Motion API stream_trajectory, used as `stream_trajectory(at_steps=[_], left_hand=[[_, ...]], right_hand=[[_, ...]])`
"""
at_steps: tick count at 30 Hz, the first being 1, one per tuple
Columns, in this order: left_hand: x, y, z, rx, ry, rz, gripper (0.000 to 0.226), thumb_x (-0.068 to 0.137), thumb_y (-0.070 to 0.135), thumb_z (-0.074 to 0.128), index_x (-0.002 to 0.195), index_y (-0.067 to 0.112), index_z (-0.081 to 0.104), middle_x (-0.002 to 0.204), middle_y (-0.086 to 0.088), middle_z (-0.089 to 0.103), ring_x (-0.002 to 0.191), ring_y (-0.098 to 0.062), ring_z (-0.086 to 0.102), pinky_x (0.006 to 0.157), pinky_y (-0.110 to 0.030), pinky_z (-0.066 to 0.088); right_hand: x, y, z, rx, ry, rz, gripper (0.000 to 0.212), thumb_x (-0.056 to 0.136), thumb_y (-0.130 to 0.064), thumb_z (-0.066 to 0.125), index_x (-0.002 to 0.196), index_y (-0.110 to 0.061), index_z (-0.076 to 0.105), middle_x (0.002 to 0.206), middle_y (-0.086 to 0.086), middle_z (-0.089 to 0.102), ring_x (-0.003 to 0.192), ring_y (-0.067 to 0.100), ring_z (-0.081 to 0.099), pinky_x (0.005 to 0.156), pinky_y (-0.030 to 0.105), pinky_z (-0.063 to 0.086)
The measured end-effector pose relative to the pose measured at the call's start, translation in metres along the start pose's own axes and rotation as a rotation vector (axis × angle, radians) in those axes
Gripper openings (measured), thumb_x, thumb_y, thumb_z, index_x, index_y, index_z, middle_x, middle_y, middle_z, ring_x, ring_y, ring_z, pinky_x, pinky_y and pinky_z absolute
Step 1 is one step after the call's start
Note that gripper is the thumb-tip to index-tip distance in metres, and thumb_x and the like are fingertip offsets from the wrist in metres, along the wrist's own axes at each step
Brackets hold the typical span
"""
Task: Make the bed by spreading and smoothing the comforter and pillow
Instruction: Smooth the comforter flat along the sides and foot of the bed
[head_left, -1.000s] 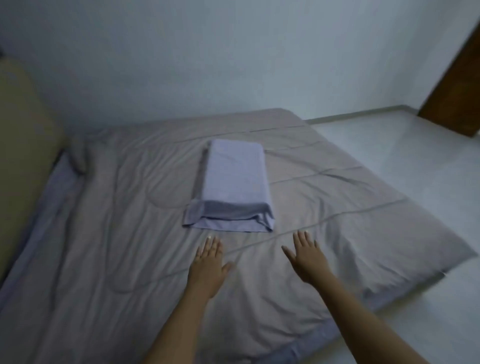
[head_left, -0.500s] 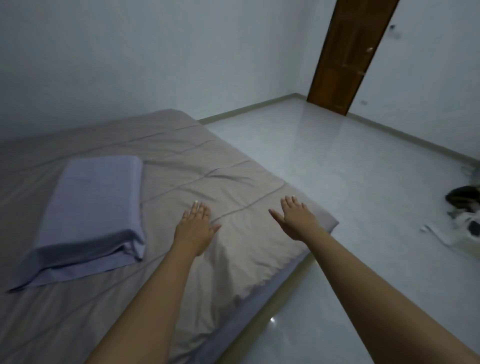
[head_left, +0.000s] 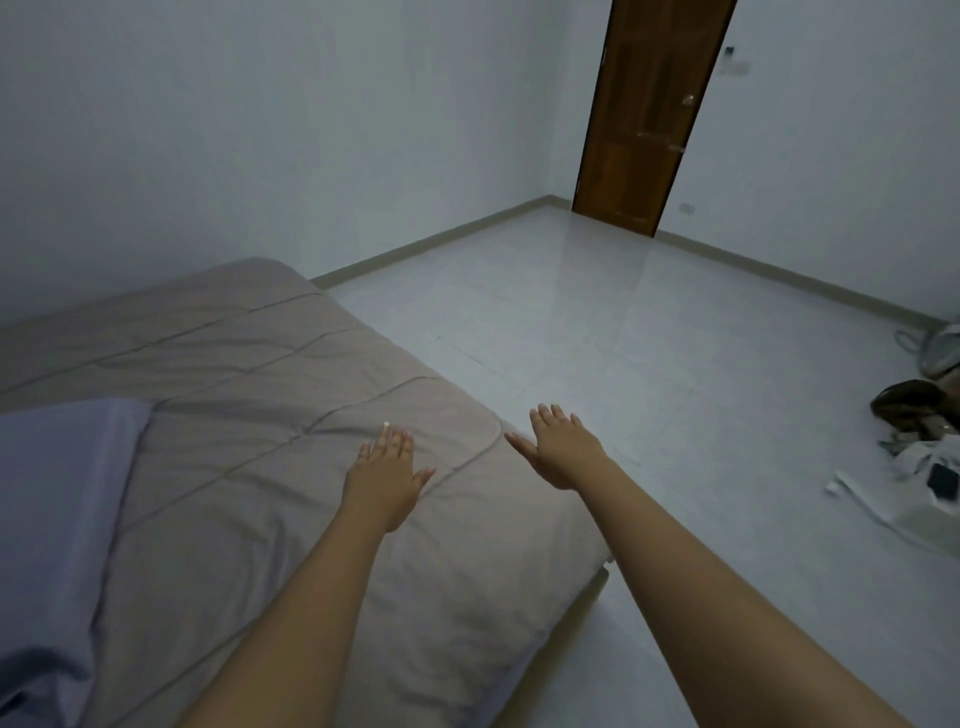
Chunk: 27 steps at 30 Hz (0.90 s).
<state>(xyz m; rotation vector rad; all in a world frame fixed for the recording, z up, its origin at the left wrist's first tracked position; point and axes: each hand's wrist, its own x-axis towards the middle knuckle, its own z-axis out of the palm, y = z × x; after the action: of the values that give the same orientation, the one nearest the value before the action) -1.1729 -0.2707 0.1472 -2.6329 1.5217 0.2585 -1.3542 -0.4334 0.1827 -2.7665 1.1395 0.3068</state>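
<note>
The floor (head_left: 597, 374) fills the right half of the view, pale and glossy, running back to the walls (head_left: 260, 130) and a brown door (head_left: 649, 114) standing in the far corner. Down the left comes the bed, and across it the comforter (head_left: 249, 395), grey-beige and quilted, lying spread flat with stitched seams crossing it and only soft creases near the close edge. Its rounded corner hangs over the bed's side, right where the hands are. On the comforter at the far left sits the pillow (head_left: 57, 519), lilac, partly cut off by the frame edge, its near end slightly rumpled.

Now the arms, both bare, both reaching forward from the bottom of the view. The left hand (head_left: 384, 480) is over the comforter near that corner, palm down, fingers straight and close together, thumb out to the side; whether the palm is actually pressing the fabric or just above it cannot be told. The right hand (head_left: 563, 452) is just past the corner, over the floor side, fingers straight and lightly spread, thumb pointing back toward the comforter's edge, holding nothing. The two hands sit near each other, apart.

Smallest of all, a clutter (head_left: 919, 457) of dark and white odds and ends lies on the floor at the far right, too dim to name.
</note>
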Motion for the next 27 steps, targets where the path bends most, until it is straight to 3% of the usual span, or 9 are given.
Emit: stream_trajectory(at_steps=[11,17,27], left_hand=[[0.188,0.093,-0.046,0.016,-0.014,-0.084,0.069,0.102,0.049,0.016,0.154,0.006,0.003,0.162,-0.01,-0.002,0.15,-0.023,-0.005,0.12,-0.037,0.004],[0.243,0.155,-0.034,-0.046,-0.077,-0.304,0.069,0.102,0.049,0.016,0.154,0.005,0.003,0.162,-0.01,-0.001,0.15,-0.022,-0.005,0.12,-0.036,0.003],[0.334,0.168,-0.03,-0.14,-0.119,-0.57,0.069,0.102,0.049,0.016,0.154,0.005,0.003,0.162,-0.009,0.0,0.15,-0.022,-0.004,0.12,-0.035,0.003]], right_hand=[[0.176,0.142,-0.035,-0.022,-0.014,-0.101,0.078,0.096,-0.06,0.011,0.152,-0.006,0.008,0.16,0.01,0.007,0.148,0.023,0.002,0.121,0.04,0.005],[0.262,0.218,-0.049,-0.117,-0.089,-0.277,0.078,0.096,-0.06,0.011,0.152,-0.006,0.007,0.16,0.009,0.005,0.148,0.023,0.001,0.12,0.04,0.004],[0.41,0.237,-0.061,-0.158,-0.161,-0.505,0.076,0.097,-0.058,0.011,0.152,-0.006,0.007,0.16,0.01,0.005,0.148,0.023,0.002,0.121,0.04,0.003]])
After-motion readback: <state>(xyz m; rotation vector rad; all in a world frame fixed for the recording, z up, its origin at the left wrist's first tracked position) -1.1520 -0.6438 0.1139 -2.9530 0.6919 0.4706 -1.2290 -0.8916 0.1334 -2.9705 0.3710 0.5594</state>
